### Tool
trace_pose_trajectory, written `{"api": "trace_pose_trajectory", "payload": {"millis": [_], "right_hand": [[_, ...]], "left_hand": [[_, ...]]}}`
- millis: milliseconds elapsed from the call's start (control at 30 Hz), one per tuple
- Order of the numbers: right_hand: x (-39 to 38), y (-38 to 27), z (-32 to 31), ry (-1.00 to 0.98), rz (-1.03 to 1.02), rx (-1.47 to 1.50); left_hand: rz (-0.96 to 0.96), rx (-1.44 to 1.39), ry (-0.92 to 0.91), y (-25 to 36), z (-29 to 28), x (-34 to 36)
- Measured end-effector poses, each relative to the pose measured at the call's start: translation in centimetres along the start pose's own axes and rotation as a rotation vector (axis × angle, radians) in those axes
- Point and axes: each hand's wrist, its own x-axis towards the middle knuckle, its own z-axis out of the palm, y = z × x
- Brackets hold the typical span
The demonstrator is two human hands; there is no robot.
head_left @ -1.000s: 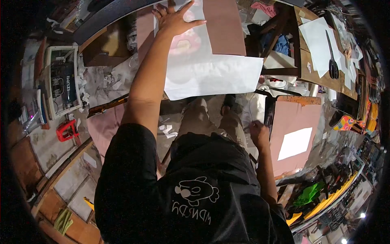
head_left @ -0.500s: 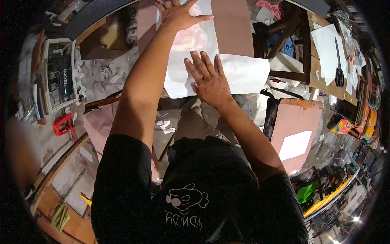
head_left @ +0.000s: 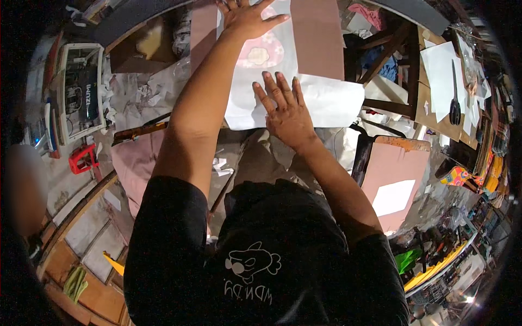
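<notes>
My left hand (head_left: 247, 20) lies flat with its fingers spread at the far end of a white sheet with a pink floral print (head_left: 265, 50). Closer to me, my right hand (head_left: 288, 113) rests palm down with fingers apart on the plain white near part of the layer. A white paper flap (head_left: 333, 100) stretches out to the right of it. Underneath is a dusty-pink sheet (head_left: 318, 38), showing on both sides of the white one. Neither hand grips anything. My left hand and forearm cover part of the print.
Black-handled scissors (head_left: 455, 108) lie on white papers on a board at the right. A pink-covered panel (head_left: 399, 163) bears a white paper piece (head_left: 394, 196). Paper scraps (head_left: 147, 95) litter the left side, near a red plastic object (head_left: 83, 158). A wooden frame (head_left: 389, 103) stands right of the work.
The view has shifted slightly, and the print shows a little more clearly. Both hands stay flat in nearly the same places on the sheet.
</notes>
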Motion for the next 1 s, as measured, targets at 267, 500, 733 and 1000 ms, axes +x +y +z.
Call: {"api": "trace_pose_trajectory", "payload": {"millis": [267, 500, 733, 1000], "right_hand": [[0.0, 0.4, -0.2, -0.032, 0.029, 0.064], [-0.4, 0.2, -0.2, 0.034, 0.023, 0.056], [-0.5, 0.2, -0.8, 0.009, 0.042, 0.080], [-0.4, 0.2, -0.5, 0.007, 0.057, 0.024]], "left_hand": [[0.025, 0.079, 0.071, 0.1, 0.7, 0.2], [0.050, 0.171, 0.275, -1.2, 4.2, 1.9], [0.078, 0.183, 0.303, -1.4, 4.8, 2.5], [0.097, 0.197, 0.307, -1.5, 4.3, 3.8]]}}
